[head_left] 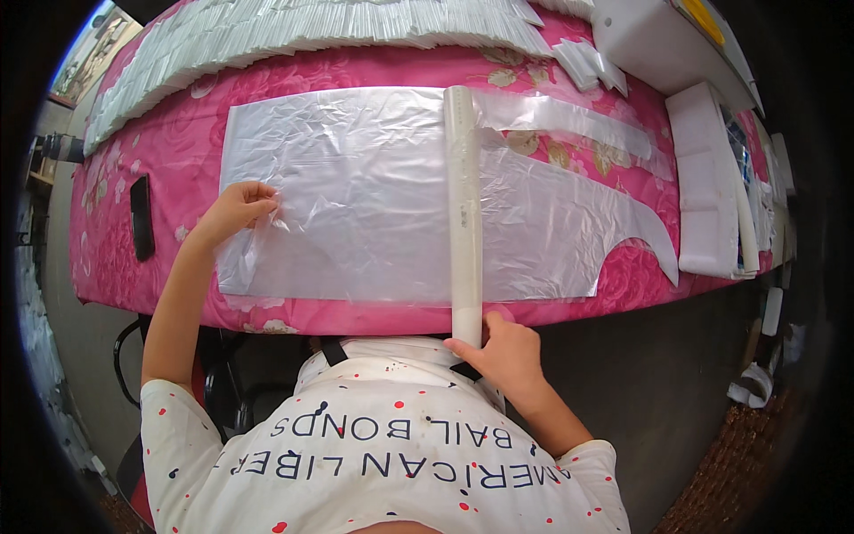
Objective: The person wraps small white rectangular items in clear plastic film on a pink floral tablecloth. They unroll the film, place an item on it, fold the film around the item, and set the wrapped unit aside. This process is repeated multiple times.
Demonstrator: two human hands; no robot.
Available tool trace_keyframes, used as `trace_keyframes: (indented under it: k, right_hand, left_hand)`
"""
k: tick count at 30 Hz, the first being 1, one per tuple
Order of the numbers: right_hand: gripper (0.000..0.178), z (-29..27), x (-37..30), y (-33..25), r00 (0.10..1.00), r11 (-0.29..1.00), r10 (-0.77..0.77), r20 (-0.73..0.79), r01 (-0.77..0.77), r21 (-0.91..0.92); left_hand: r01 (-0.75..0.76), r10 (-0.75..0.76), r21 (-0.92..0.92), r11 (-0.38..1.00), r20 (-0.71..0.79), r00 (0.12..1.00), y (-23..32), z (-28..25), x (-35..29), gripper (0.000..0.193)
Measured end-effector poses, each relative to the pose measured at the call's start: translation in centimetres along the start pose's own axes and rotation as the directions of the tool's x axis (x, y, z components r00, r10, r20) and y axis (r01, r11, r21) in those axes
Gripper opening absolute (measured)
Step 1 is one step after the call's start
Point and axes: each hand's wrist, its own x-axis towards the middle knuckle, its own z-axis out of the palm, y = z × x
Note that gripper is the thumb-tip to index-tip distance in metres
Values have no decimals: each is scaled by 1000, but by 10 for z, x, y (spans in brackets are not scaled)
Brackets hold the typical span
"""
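A thin, see-through plastic sheet [374, 196], cut like an apron, lies wrinkled over the pink tablecloth. Its right part has a curved cut-out and a separate strip along the far side. Across it, from far to near, rests a long whitish tube [463, 196]. My right hand [507, 356] is closed around the tube's near end, which sticks out past the table edge. At the sheet's left side, my left hand [240, 212] pinches the film between thumb and fingers, and the film is slightly raised there.
Rows of folded white plastic packets [329, 31] line the far edge, with a few loose packets [589, 64] to their right. A black phone [141, 218] lies at the left. White foam boxes [703, 187] stand at the right. The table's front edge [374, 319] is close to my body.
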Motion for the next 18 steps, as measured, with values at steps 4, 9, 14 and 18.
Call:
trace_keyframes:
  k: [4,9,14,18]
  right_hand:
    - [46,9,6,2,997,997,35,61,-40,73]
    - [43,5,8,3,995,992,69,69,-76,101]
    - [49,4,6,9,998,989,19,54,-27,146]
    - [48,4,5,13,996,992,36,77,-45,121]
  left_hand:
    - [-116,140,189,975,-119,983,2,-3,-2,20]
    - [-146,681,877,457,-239,692,29,22,-15,34]
    - [-648,850,618,445,-64,522,61,147,-22,45]
    - [-714,813,505,485,41,581,65,218,1,53]
